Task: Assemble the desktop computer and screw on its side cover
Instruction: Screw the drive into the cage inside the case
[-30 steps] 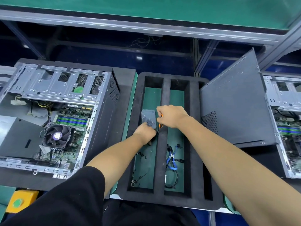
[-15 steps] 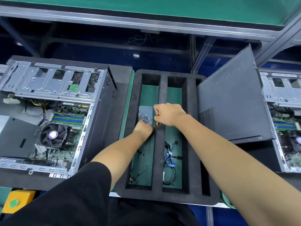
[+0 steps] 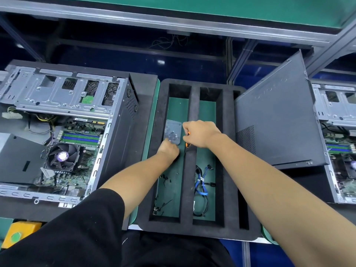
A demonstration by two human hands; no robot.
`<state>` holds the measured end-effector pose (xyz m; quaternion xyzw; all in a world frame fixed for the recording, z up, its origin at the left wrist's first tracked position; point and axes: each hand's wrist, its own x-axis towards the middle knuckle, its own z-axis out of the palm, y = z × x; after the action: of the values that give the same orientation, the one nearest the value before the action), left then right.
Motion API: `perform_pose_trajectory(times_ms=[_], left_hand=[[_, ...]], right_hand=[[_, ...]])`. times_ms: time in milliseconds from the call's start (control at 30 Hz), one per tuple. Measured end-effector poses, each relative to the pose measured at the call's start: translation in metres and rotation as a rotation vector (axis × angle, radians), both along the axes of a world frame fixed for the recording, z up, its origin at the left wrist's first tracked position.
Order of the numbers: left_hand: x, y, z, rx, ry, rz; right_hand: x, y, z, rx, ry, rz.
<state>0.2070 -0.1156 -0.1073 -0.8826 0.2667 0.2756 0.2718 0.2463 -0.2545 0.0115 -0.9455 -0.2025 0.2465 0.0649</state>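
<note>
An open desktop computer case [image 3: 63, 132] lies on its side at the left, with fan and motherboard showing. Its dark side cover [image 3: 275, 124] leans upright at the right of a black foam tray [image 3: 229, 170]. In the tray's left slot lies a small clear screw box [image 3: 173, 132]. My left hand [image 3: 168, 151] reaches to the box's near edge, fingers curled down at it; what it holds is hidden. My right hand [image 3: 200, 133] grips a thin orange-and-black screwdriver [image 3: 186, 146] beside the box.
Blue and black cables [image 3: 202, 182] lie in the tray's middle slot, and small black bits sit in the left slot. A second open case [image 3: 339, 135] stands at the far right. A yellow block with a green button [image 3: 17, 235] is at the lower left.
Both hands stay at the screw box with hardly any movement. The view has shifted slightly, so the whole scene sits a little differently in the frame.
</note>
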Motion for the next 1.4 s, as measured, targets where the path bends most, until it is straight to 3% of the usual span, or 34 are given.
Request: perform_pose_trajectory(times_ms=[100, 233, 333, 467, 533, 633, 800, 933, 1133, 1400], left_hand=[[0.000, 0.000, 0.003, -0.069, 0.063, 0.065], [0.004, -0.003, 0.027, -0.261, 0.186, 0.365], [0.010, 0.000, 0.053, -0.545, 0.257, 0.725], [0.026, 0.021, 0.103, -0.962, 0.215, 1.035], [0.031, 0.038, 0.129, -1.179, 0.235, 1.189], [0.034, 0.066, 0.163, -1.541, 0.403, 1.351], [0.031, 0.131, 0.202, -1.988, 0.533, 1.372], [0.021, 0.189, 0.214, -2.219, 0.525, 1.382], [0.011, 0.263, 0.211, -2.394, 0.583, 1.326], [0.013, 0.321, 0.207, -2.418, 0.604, 1.437]], right_hand=[[0.001, 0.000, 0.001, 0.001, 0.009, -0.009], [0.006, 0.003, 0.011, 0.043, 0.016, -0.045], [0.016, 0.007, 0.032, 0.085, 0.011, -0.076], [0.039, 0.019, 0.082, 0.190, -0.010, -0.126], [0.051, 0.029, 0.109, 0.294, -0.002, -0.161], [0.064, 0.049, 0.148, 0.570, 0.034, -0.231], [0.072, 0.097, 0.204, 0.906, 0.020, -0.219], [0.077, 0.152, 0.227, 1.082, 0.007, -0.219], [0.076, 0.230, 0.226, 1.118, 0.028, -0.203], [0.077, 0.293, 0.217, 1.127, -0.014, -0.218]])
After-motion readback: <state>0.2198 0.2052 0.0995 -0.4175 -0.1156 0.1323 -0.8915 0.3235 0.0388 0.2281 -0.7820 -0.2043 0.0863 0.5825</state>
